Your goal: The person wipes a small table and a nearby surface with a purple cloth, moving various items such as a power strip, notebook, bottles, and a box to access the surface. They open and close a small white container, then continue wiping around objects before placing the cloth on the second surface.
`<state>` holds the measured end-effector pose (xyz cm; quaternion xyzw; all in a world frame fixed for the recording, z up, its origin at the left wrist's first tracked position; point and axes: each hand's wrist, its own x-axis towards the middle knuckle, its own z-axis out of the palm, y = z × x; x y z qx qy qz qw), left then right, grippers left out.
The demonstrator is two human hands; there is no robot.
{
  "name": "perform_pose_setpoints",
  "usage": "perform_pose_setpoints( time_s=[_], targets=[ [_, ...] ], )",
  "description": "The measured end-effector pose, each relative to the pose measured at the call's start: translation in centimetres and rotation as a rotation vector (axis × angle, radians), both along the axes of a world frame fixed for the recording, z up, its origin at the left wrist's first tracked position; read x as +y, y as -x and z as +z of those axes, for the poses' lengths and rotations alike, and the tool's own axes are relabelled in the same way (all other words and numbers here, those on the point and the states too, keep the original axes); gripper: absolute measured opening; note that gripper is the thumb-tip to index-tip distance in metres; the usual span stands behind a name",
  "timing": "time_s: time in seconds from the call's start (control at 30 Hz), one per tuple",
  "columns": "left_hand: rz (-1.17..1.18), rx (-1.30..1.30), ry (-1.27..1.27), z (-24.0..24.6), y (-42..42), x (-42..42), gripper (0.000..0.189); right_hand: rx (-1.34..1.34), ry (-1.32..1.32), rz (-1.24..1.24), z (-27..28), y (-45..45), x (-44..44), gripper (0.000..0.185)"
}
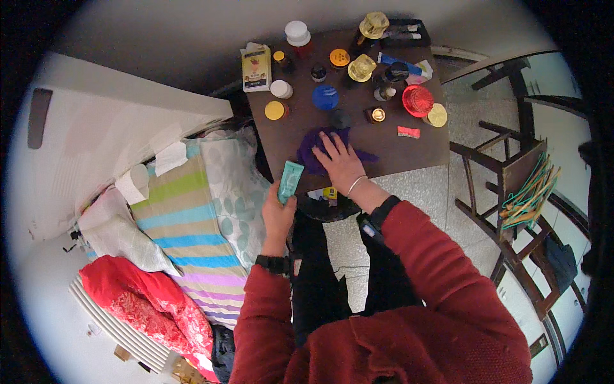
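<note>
My left hand [279,216] grips a teal squeeze tube [290,180] just off the front left edge of a dark wooden table [297,110]. On the tabletop, my right hand [341,165] lies with fingers spread on a crumpled purple cloth [312,149], pressing it flat. Just beyond the cloth is a dark round lid or jar [340,118]. Farther back sits a blue round lid [325,97]. To the right of the cloth stand a small bottle with a gold cap [378,114] and a red sachet [408,132].
Jars and bottles crowd the table's back, with a yellow carton [256,68], a red faceted lid [418,101] and a black tray [407,33]. A striped bed [192,225] adjoins on the left. Wooden stools [515,168] stand right, one bearing sticks [530,197]. A black bin [331,213] sits below.
</note>
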<state>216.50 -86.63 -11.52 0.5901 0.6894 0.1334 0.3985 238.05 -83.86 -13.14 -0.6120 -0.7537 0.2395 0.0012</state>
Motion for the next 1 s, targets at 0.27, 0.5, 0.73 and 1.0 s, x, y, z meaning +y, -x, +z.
perform_pose_setpoints(
  time_s=[0.27, 0.5, 0.73, 1.0],
  targets=[
    [-0.562, 0.293, -0.269, -2.3, -0.1, 6.2, 0.059, 0.069, -0.09, -0.224, -1.1, -0.7, -1.7, 0.057],
    [-0.211, 0.023, -0.231, -0.8, -1.9, 11.5, 0.057, -0.049, -0.098, -0.524, -0.1, -1.5, -5.4, 0.058],
    [-0.111, 0.061, -0.328, -3.5, -5.8, 17.0, 0.061, 0.001, -0.099, -0.577, -0.6, -1.1, -5.0, 0.06],
    [-0.415, 0.051, -0.204, -0.9, -4.5, 12.6, 0.053, 0.474, -0.121, -0.678, 4.2, -2.2, -2.6, 0.056]
  ],
)
